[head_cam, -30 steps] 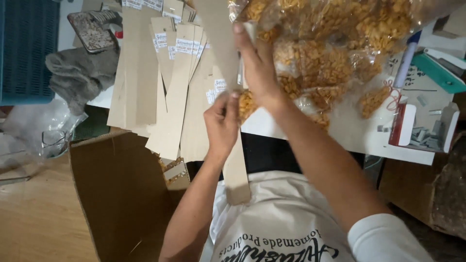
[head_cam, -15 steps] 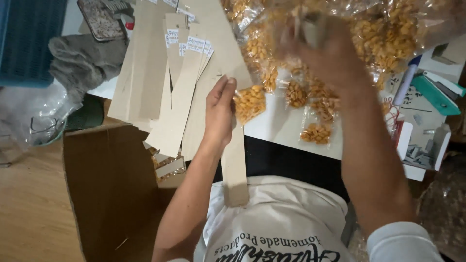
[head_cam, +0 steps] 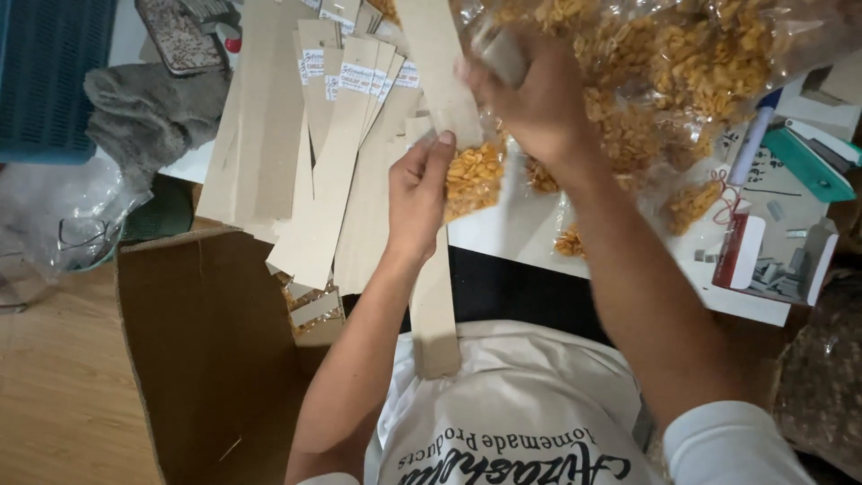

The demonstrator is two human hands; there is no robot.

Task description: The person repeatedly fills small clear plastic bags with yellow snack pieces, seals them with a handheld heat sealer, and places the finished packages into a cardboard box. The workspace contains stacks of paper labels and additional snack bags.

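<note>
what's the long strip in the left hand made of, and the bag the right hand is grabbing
The long strip looks like plain brown cardboard or kraft board: matte, flat and stiff enough to hang straight below the left hand. The bag looks like thin clear plastic film: glossy, creased, with the orange-yellow snack pieces showing through where the right hand grips it.

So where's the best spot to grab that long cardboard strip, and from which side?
Take the long cardboard strip on its bare lower half, coming in from a long edge. It is flat and thin, so thumb on one face and fingers on the other pinch it well. The left hand holds it that way near the middle. Higher up, the small snack bag and the right hand probably get in the way.
</note>
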